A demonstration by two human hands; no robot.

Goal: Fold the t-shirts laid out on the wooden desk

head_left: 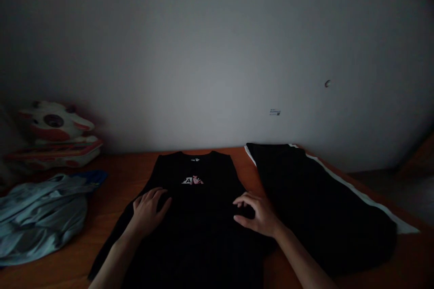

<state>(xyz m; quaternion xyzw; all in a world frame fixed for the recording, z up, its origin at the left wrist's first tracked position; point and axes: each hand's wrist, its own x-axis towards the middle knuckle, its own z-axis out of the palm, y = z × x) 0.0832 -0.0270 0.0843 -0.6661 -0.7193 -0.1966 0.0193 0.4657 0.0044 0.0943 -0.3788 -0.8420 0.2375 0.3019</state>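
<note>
A black T-shirt [200, 221] lies spread flat with its neckline toward the wall and a white and pink print on its chest. My left hand [148, 210] rests on the shirt's left side, with thumb and fingers apart. On the opposite side, my right hand [257, 213] is at the shirt's edge, its fingers slightly curved and its thumb apart. Neither hand appears to hold anything. In the dim light I cannot tell how firmly the right fingertips touch the cloth.
To the right lies a flat black garment [322, 207] with white trim. Crumpled light grey clothing [44, 216] is on the left, with a blue piece of cloth [93, 178] beside it. A cow-shaped toy keyboard [59, 133] stands by the wall [210, 63]. Everything rests on an orange-brown surface [117, 180].
</note>
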